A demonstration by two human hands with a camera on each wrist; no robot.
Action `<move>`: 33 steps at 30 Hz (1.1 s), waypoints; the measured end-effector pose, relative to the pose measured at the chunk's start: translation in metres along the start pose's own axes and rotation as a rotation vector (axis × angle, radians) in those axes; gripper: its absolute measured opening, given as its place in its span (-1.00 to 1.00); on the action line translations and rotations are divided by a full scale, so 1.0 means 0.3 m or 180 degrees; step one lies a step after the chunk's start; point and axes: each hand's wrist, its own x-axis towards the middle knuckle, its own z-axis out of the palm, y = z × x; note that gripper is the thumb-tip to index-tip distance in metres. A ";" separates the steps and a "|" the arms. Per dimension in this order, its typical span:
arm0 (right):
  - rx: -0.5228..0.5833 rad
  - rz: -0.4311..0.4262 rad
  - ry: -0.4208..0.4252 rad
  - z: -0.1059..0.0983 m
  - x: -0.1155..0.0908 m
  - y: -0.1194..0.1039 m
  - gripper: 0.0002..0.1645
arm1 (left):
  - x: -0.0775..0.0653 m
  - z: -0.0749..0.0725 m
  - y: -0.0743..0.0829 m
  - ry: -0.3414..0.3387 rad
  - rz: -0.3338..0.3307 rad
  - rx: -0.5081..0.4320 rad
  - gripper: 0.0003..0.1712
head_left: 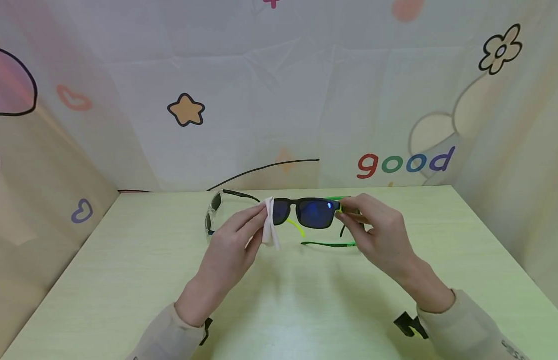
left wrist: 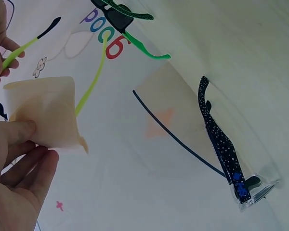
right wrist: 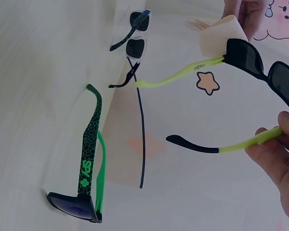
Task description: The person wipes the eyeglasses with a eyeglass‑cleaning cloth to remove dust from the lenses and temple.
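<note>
Black-framed sunglasses (head_left: 315, 214) with blue mirrored lenses are held up above the table between both hands. My left hand (head_left: 231, 240) pinches a thin pale cloth (head_left: 269, 225) at the left end of the frame; the cloth covers that end in the head view. The thumb lies on the near face of the cloth (left wrist: 41, 103) in the left wrist view. At the other end, my right hand (head_left: 384, 232) pinches the sunglasses by a yellow-green temple (right wrist: 250, 140), close to the hinge. The other yellow-green temple (right wrist: 178, 77) stands unfolded, pointing away from me.
Clear-framed sunglasses (right wrist: 135, 48) with dark, speckled temples lie at the table's back left. Black sunglasses with green temples (right wrist: 84, 168) lie at the back right, partly behind my right hand. A printed curtain (head_left: 279, 100) hangs behind the pale table (head_left: 288, 320).
</note>
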 end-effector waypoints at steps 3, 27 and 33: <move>0.0001 0.0014 0.0023 0.002 -0.003 0.000 -0.55 | 0.003 0.003 0.003 0.0043 0.0052 -0.0053 -0.51; 0.0048 0.0028 0.0015 0.026 -0.016 -0.016 -0.48 | 0.027 0.003 0.069 0.0195 0.0448 -0.0306 -0.57; 0.0102 0.0025 0.0019 0.005 -0.016 -0.013 -0.78 | 0.015 0.000 0.060 0.0175 0.0391 -0.0307 -0.56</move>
